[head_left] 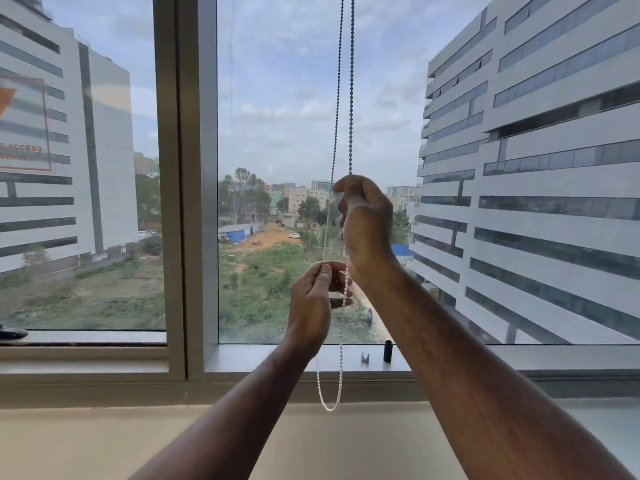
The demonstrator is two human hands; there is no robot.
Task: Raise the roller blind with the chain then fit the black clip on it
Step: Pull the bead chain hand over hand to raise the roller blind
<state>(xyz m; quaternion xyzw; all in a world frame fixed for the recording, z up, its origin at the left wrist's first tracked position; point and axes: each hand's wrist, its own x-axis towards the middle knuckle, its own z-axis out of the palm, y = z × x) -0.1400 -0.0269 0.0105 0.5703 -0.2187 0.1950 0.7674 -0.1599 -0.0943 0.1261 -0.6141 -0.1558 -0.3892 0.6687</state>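
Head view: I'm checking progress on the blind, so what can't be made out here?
- Roller blind: above the top edge, height unknown.
- White beaded chain: grip hidden behind right hand and left hand.
- Black cylindrical clip and small silver piece on the sill: too small for detail.

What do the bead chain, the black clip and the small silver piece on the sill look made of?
White beaded loop chain: likely plastic, with matte, pale, uniform beads. Black cylindrical clip: probably moulded plastic, dull dark finish. Small silver piece: looks like metal with bright reflective highlights, though too small to be sure. Grey window sill: seemingly painted or anodised metal, smooth satin sheen.
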